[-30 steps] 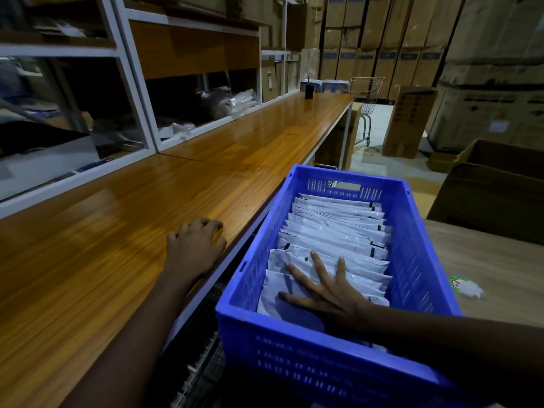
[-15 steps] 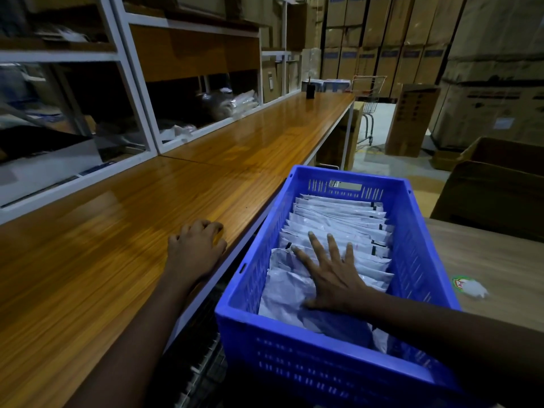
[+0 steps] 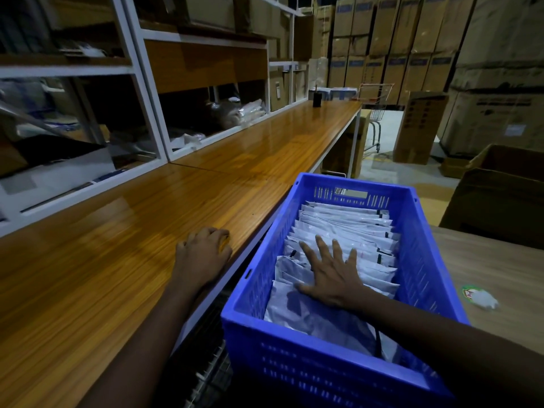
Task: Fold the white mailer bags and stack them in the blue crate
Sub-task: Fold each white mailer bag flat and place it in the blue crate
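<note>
Right hand [image 3: 332,278] lay flat, fingers spread, pressing white mailer bags [image 3: 347,231] in blue crate [image 3: 418,231]; left hand [image 3: 203,254] rested curled on desk [image 3: 117,260].

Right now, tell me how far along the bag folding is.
Done: folded white bags sit in an overlapping row along most of the blue crate. In hand: the right hand presses flat on the nearest ones, while the left hand rests on the wooden counter. Left: the near bags look loose and may need settling. No unfolded bags are in view.
</note>
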Motion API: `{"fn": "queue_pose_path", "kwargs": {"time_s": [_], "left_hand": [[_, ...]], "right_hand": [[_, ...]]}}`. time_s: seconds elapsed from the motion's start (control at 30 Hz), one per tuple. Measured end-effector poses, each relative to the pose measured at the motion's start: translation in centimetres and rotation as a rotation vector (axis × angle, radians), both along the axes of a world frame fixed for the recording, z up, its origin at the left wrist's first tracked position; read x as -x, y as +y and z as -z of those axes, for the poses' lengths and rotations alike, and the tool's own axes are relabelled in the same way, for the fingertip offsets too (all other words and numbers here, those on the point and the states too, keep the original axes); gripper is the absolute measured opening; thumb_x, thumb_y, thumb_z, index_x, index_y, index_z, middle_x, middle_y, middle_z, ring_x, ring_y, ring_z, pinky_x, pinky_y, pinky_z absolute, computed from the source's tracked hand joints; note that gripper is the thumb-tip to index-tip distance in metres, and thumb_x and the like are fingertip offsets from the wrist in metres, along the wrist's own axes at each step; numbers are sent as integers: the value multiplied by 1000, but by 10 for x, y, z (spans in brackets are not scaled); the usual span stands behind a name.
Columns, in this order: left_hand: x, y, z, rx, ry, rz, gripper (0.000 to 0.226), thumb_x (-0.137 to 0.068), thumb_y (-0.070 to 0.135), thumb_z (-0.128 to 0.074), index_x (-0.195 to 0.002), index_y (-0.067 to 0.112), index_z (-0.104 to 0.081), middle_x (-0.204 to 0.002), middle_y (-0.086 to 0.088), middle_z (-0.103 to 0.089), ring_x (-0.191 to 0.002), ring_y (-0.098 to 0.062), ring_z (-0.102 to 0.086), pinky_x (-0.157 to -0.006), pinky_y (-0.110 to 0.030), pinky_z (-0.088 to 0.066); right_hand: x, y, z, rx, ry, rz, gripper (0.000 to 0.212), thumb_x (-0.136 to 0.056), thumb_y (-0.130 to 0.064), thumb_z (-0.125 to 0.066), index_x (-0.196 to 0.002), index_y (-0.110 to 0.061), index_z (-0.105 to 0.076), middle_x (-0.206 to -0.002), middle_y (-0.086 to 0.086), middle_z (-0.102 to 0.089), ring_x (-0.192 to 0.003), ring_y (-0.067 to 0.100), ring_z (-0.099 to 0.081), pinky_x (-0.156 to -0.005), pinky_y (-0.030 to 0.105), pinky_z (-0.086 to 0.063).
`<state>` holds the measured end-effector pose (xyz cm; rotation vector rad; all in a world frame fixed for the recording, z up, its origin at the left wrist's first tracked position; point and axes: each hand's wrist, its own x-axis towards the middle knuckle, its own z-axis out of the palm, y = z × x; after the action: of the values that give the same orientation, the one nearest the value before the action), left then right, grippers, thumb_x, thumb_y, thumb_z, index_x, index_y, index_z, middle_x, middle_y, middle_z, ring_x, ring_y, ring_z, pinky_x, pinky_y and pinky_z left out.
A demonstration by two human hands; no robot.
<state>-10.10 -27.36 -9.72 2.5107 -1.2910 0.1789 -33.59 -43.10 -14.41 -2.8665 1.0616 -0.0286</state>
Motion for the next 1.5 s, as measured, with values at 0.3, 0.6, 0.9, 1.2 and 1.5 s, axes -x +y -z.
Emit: {"fn": "queue_pose_path", "kwargs": {"time_s": [0.3, 0.6, 0.9, 1.2, 1.5], "left_hand": [[-9, 50, -25, 253, -65, -65, 33, -94, 33, -56, -126, 29, -61, -127, -2, -61, -118, -23, -53, -97, -50, -39], [-57, 205, -48, 212, -189, -442, 38, -89, 32, -62, -127, 30, -62, -129, -2, -62, -119, -27, -53, -95, -46, -38], [-69, 356, -26, 163, -155, -816, 39, -94, 40, -48, -132, 35, -54, -134, 1, -56, -122, -23, -48, -101, -47, -36], [-115, 439, -5, -192, 147, -1127, 65, -98, 59, -30, -155, 34, -14, -164, -16, 3, -146, -51, 5, -114, -69, -5], [-108, 414, -5, -24, -116, -816, 52, -97, 31, -45, -148, 23, -40, -146, -4, -48, -130, -29, -42, -102, -42, -37]], "right_hand": [[-90, 39, -83, 53, -593, -60, 79, -78, -62, -28, -148, -26, -39, -146, 8, -42, -130, 32, -41, -102, 53, -39], [-223, 179, -91, 30, -554, -512, 69, -91, -49, -53, -152, -29, -26, -158, 9, -28, -137, 34, -32, -104, 53, -34], [-295, 325, -56, -73, -439, -768, 63, -97, -51, -42, -153, -32, -22, -161, 8, -25, -142, 33, -28, -110, 55, -29], [-342, 388, -48, -83, -302, -905, 60, -96, -48, -44, -150, -27, -29, -148, 12, -40, -130, 37, -41, -105, 53, -34], [-343, 381, -50, -160, -376, -881, 58, -99, -43, -46, -153, -34, -27, -151, 5, -38, -136, 29, -35, -108, 46, -31]]}}
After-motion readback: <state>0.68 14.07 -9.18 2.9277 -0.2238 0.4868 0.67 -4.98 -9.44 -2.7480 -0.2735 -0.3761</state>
